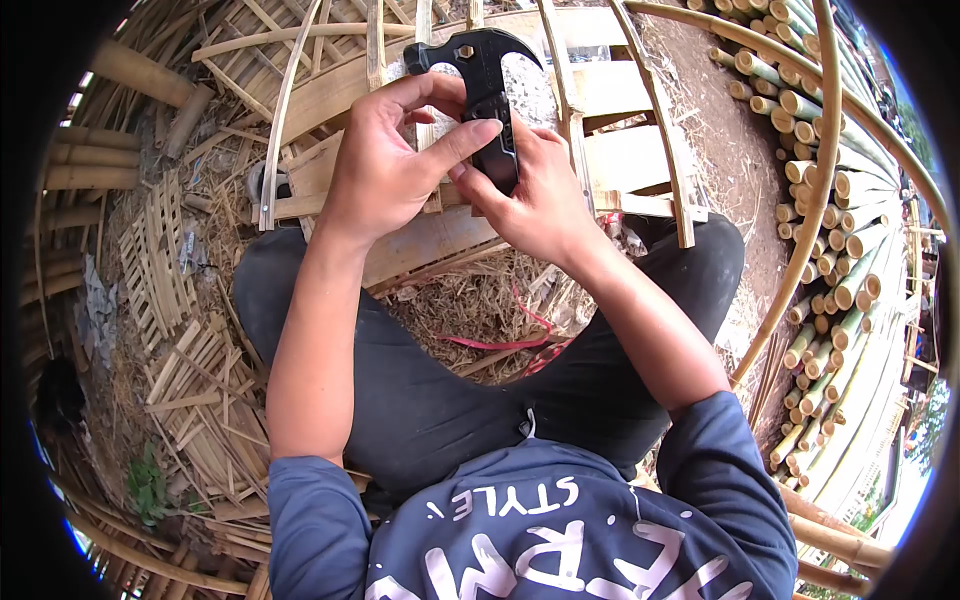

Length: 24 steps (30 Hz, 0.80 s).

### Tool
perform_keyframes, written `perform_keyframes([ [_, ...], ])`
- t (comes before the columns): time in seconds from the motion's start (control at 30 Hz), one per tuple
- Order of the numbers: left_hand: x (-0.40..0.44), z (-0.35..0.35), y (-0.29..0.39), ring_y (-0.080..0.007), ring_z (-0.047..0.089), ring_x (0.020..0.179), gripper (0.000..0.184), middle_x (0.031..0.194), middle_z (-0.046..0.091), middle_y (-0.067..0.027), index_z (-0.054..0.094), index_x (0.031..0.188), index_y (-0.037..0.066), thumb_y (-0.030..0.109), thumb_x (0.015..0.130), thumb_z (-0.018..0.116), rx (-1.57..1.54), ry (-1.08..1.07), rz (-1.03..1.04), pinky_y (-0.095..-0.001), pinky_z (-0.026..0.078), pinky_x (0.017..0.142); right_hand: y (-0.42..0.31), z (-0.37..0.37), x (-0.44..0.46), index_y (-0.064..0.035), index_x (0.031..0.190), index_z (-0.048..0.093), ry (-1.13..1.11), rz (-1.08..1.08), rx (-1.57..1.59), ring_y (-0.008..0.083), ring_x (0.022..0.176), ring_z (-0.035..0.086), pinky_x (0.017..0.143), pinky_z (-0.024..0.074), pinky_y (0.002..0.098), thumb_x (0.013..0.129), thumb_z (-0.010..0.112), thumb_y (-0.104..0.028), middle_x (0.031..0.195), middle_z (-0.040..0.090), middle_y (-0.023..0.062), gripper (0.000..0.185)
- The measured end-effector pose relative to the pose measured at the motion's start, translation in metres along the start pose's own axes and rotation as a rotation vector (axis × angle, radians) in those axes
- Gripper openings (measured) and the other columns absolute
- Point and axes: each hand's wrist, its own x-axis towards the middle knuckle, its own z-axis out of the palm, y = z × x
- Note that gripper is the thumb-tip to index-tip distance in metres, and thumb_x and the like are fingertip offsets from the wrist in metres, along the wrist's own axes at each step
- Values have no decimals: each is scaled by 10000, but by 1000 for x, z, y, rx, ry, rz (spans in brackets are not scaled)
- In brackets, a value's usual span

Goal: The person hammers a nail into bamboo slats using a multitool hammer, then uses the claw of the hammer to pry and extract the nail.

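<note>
A black claw hammer multi-tool (pixel 485 70) is held up in front of me, its head at the top with the striking face to the left and the curved claw to the right. My left hand (pixel 385 165) grips it from the left, with the thumb pressed across the handle just below the head. Around the lower handle, my right hand (pixel 540 200) is closed from the right side. Both hands cover parts of the handle. Beneath the tool lies a frame of split bamboo strips (pixel 652 110) over wooden boards (pixel 625 155), with a pale, rough stone-like block (pixel 530 90) among them.
A large stack of cut bamboo poles (pixel 840 200) lies to the right, with a long curved bamboo strip (pixel 822 170) before it. Bamboo scraps (pixel 205 400) and a woven bamboo piece (pixel 155 260) litter the left ground. A pink ribbon (pixel 490 344) lies between my legs.
</note>
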Motion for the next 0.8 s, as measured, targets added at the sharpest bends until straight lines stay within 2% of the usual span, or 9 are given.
perform_keyframes([
  [0.07, -1, -1, 0, -62, 653, 867, 201, 906, 743, 14, 746, 1007, 61, 193, 881, 830, 0, 3, -63, -283, 446, 812, 2, 4, 0, -79, 1243, 636, 49, -32, -61, 407, 1262, 595, 1060, 363, 537, 874, 669, -412, 999, 736, 156, 498],
  [0.17, -1, -3, 2, -84, 623, 907, 223, 1022, 720, -18, 730, 1080, 10, 115, 901, 813, 68, -32, -54, -278, 460, 821, 4, 6, 0, -82, 1232, 659, 49, -25, -81, 415, 1336, 557, 1075, 354, 536, 869, 665, -406, 1001, 750, 153, 487],
  [0.27, -1, -2, 0, -85, 629, 921, 225, 1025, 729, -22, 734, 1074, 9, 124, 899, 818, 79, -32, -43, -278, 457, 830, 11, 7, -1, -84, 1230, 682, 39, -26, -85, 412, 1363, 544, 1095, 344, 537, 856, 678, -405, 998, 759, 150, 493],
  [0.33, -2, 1, -2, -65, 634, 867, 236, 951, 738, -8, 737, 1043, 27, 168, 881, 834, 54, 8, -39, -269, 449, 796, 14, 11, 0, -90, 1064, 706, 126, -124, -99, 287, 1012, 650, 1019, 396, 459, 847, 698, -346, 771, 715, 52, 336],
  [0.4, -1, 2, -3, -54, 635, 837, 249, 914, 743, -4, 738, 1032, 33, 191, 871, 845, 56, 29, -18, -265, 448, 776, 15, 12, -1, -95, 948, 719, 172, -171, -112, 226, 837, 702, 974, 427, 418, 838, 709, -313, 668, 696, 4, 245],
  [0.43, -1, 3, -3, -54, 633, 834, 256, 914, 744, -8, 737, 1037, 30, 191, 870, 847, 69, 31, 2, -264, 450, 773, 14, 12, -2, -96, 914, 721, 175, -169, -118, 228, 838, 700, 967, 431, 416, 834, 709, -310, 678, 699, 6, 229],
  [0.6, -2, 5, 0, -65, 632, 865, 277, 952, 745, -21, 735, 1071, 10, 180, 879, 840, 75, 29, -22, -271, 458, 791, 18, 9, -3, -110, 1213, 723, 61, -33, -56, 378, 1371, 553, 1112, 354, 524, 812, 761, -340, 1063, 771, 130, 464],
  [0.67, -3, 5, 2, -87, 635, 933, 261, 1025, 740, -24, 736, 1092, 0, 151, 898, 822, 92, 21, -68, -285, 453, 849, 20, 10, -3, -113, 1194, 733, 63, -40, -64, 374, 1371, 554, 1112, 354, 522, 818, 763, -341, 1064, 772, 126, 441],
  [0.8, -2, 7, 0, -96, 672, 881, 367, 954, 754, -54, 715, 1130, -10, 252, 897, 826, 182, 76, 13, -276, 483, 806, 20, 10, -3, -115, 1114, 753, 77, -36, -64, 363, 1363, 564, 1107, 359, 520, 830, 758, -344, 1020, 777, 116, 365],
])
